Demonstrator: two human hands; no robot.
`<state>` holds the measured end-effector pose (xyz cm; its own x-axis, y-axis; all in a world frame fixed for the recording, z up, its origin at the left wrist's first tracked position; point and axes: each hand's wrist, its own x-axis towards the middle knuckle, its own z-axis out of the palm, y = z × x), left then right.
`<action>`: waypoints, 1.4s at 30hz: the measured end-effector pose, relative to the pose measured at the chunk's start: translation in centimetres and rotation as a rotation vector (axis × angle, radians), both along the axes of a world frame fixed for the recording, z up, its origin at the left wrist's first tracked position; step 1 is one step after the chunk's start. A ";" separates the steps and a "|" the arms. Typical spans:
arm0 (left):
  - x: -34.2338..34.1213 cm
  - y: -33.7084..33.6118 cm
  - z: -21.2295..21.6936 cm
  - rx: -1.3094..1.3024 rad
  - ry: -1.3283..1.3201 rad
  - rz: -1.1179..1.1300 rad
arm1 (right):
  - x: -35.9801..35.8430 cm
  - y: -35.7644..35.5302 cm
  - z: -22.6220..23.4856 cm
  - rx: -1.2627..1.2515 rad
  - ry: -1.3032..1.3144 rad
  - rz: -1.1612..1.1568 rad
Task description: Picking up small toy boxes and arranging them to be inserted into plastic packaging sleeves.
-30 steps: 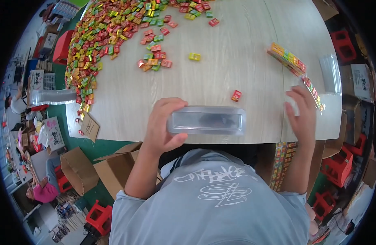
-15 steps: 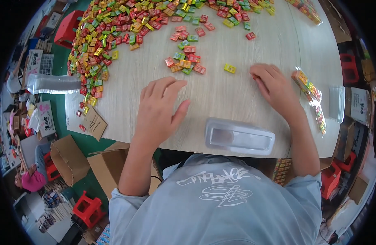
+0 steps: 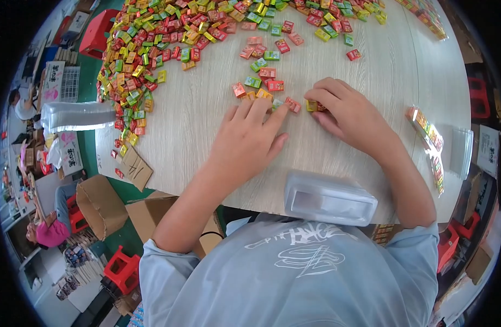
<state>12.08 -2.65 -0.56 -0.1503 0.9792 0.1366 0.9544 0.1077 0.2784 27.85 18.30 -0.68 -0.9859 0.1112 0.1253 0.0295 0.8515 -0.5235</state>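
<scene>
Left hand (image 3: pixel 249 143) lies flat, fingers spread, touching small sweet packets (image 3: pixel 261 82); right hand (image 3: pixel 351 114) curls over a yellow packet (image 3: pixel 311 106) on the wooden table (image 3: pixel 207 125).

Small square packets (image 3: pixel 169 38) in red, yellow, green and orange heap across the frame's upper left. A clear plastic tray (image 3: pixel 329 199) lies lower centre. Brown cartons (image 3: pixel 101 204) stand lower left.
</scene>
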 end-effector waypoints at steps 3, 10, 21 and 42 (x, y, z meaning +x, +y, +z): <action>0.2 0.3 -0.1 0.017 -0.027 -0.017 | -0.7 -0.6 0.4 -0.028 0.013 -0.029; 0.5 -0.3 -0.2 0.018 -0.085 -0.027 | -1.6 -1.8 0.0 0.030 -0.036 0.111; 1.1 -2.8 0.3 0.056 -0.221 0.004 | -2.6 -3.7 -0.4 -0.016 0.024 0.104; 1.0 -4.0 -0.8 0.169 -0.074 0.264 | -3.5 -5.6 0.1 0.010 -0.010 0.146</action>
